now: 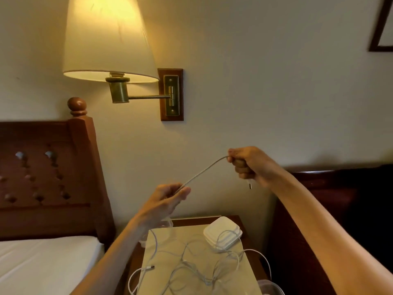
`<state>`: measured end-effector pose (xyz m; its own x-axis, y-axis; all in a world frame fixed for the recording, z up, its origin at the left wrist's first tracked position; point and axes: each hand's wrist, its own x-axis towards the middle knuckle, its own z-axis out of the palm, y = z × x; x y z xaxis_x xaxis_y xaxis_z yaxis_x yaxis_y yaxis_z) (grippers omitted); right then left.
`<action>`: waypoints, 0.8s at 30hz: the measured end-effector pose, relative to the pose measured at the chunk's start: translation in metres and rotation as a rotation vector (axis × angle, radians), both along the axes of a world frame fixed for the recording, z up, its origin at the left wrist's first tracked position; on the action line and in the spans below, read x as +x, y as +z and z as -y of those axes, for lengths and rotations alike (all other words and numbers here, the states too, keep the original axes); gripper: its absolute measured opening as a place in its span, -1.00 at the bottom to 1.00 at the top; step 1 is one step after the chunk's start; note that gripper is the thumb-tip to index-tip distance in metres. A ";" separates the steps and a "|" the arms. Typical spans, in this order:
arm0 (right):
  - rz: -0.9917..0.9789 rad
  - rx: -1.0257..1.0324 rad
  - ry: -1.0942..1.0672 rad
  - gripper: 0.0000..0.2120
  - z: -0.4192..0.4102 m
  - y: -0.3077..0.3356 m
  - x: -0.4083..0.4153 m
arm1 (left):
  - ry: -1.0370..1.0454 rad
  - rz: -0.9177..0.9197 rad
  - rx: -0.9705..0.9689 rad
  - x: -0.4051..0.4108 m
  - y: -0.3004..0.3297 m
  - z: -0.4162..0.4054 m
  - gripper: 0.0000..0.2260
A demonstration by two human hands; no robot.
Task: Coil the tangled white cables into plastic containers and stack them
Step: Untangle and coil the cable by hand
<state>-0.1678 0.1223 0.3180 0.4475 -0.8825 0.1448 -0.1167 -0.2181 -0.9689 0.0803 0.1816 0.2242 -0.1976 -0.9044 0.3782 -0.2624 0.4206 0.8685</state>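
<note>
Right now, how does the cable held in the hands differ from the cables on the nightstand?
The held cable is one strand, raised and stretched between the left hand and right hand; the nightstand cables are several, lying loose and tangled. Its connector dangles below the right hand; theirs rest flat. All are thin and white.

white cable point(204, 170) between hands (taut)

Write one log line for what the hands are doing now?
left hand: pinches cable | right hand: grips cable end | containers: on nightstand | loose cables: tangled

Tangled cables point(197, 267) on nightstand point(240, 220), containers point(222, 234) behind, bed point(42, 262) left
</note>
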 end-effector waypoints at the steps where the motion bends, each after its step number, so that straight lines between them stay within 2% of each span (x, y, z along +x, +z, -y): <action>1: -0.029 -0.024 -0.020 -0.65 0.003 -0.001 -0.006 | 0.033 0.072 -0.065 0.006 0.007 0.000 -0.73; 4: -0.107 -0.021 0.003 -0.67 0.008 -0.011 -0.008 | 0.219 0.265 -0.208 0.013 0.036 0.010 -0.73; 7: -0.170 0.094 0.152 -0.75 0.009 -0.013 -0.005 | 0.296 0.490 -0.419 0.008 0.064 0.015 -0.78; 9: -0.053 0.242 0.269 -0.72 0.006 -0.012 -0.002 | 0.316 0.616 -0.536 0.010 0.076 0.021 -0.80; 11: 0.151 0.378 0.326 -0.70 0.000 -0.013 0.004 | 0.338 0.683 -0.594 0.016 0.084 0.028 -0.77; 13: 0.317 0.433 0.332 -0.75 -0.006 -0.015 0.011 | 0.385 0.766 -0.545 0.019 0.085 0.035 -0.79; 15: 0.446 0.420 0.300 -0.77 -0.010 -0.016 0.019 | 0.541 0.910 -0.480 0.010 0.077 0.033 -0.68; 16: 0.507 0.408 0.274 -0.76 -0.011 -0.017 0.024 | 0.612 0.874 -0.501 -0.001 0.069 0.029 -0.60; 17: 0.565 0.412 0.252 -0.74 -0.011 -0.016 0.029 | 0.631 0.722 -0.529 -0.015 0.060 0.020 -0.59; 19: 0.677 0.443 0.226 -0.73 -0.012 -0.013 0.041 | 0.499 0.380 -0.468 -0.044 0.040 -0.002 -0.64; 20: 0.726 0.457 0.208 -0.73 -0.012 -0.011 0.046 | 0.402 0.306 -0.379 -0.056 0.030 -0.010 -0.68; 22: 0.766 0.481 0.178 -0.74 -0.013 -0.012 0.051 | 0.313 0.324 -0.270 -0.069 0.012 -0.015 -0.80; 23: 0.705 0.442 0.134 -0.75 -0.015 -0.014 0.050 | 0.316 0.322 -0.271 -0.069 0.006 -0.014 -0.87; 24: 0.548 0.316 0.047 -0.76 -0.015 -0.017 0.047 | 0.336 0.305 -0.282 -0.065 0.005 -0.013 -0.89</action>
